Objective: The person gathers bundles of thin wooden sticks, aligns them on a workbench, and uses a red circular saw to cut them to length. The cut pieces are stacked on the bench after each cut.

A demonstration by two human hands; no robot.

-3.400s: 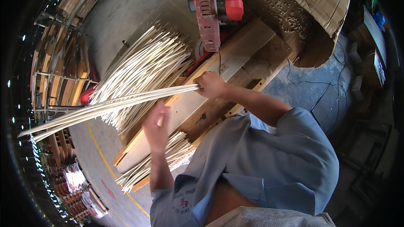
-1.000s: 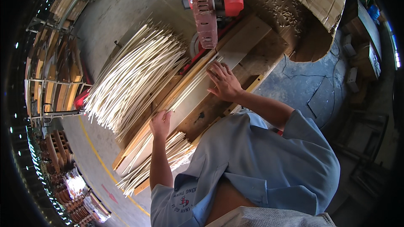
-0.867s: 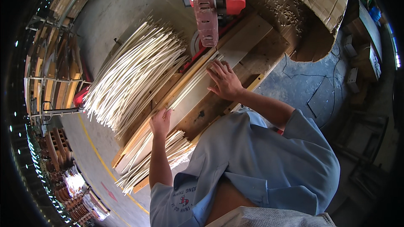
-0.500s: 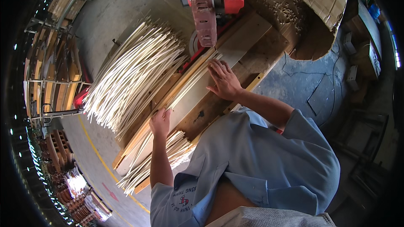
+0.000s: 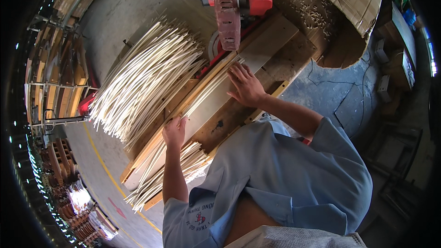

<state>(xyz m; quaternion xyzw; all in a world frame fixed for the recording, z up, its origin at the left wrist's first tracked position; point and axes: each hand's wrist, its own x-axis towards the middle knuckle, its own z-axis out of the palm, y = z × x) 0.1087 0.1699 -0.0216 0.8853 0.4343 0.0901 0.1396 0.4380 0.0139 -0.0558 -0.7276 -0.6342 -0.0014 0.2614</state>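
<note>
A small bundle of thin pale rods (image 5: 205,91) lies lengthwise along a wooden fence on a long work board. My left hand (image 5: 174,132) is closed round the bundle partway along it, its thumb side toward the fence. Farther up, my right hand (image 5: 247,85) rests with outstretched fingers against the rods near their far ends. Just beyond those ends stands a red miter saw (image 5: 228,16), its slotted guard over the board. What the saw's guard covers is hidden.
A large heap of similar rods (image 5: 149,80) lies left of the board. A smaller pile (image 5: 170,177) sits below my left hand. At upper right, a cardboard box (image 5: 342,0) holds short cut pieces. Racks of wooden parts (image 5: 57,76) stand at far left.
The whole view has shifted slightly. Both hands keep nearly the same places on the rods.
</note>
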